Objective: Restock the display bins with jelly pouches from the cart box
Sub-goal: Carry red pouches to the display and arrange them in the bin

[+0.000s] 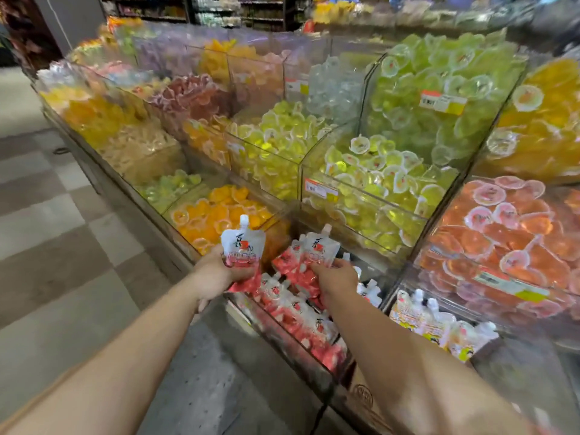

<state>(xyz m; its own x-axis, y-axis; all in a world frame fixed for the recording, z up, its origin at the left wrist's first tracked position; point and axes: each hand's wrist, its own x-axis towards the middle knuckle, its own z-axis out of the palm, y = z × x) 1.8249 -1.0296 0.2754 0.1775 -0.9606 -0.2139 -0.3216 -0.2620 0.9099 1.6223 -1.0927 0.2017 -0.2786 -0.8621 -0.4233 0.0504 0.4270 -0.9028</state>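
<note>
Head view: my left hand [219,271] grips a red pouch [243,246], spout up; right hand [334,276] holds another over the pouch bin [317,365], nearer, directly below.

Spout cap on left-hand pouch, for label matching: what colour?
White, on the red-and-white jelly pouch; head view.

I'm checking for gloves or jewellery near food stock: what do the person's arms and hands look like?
Both forearms are bare, with no sleeves in view. The left hand and right hand show no gloves, and no watch or bracelet shows at either wrist. Rings cannot be told.
</note>
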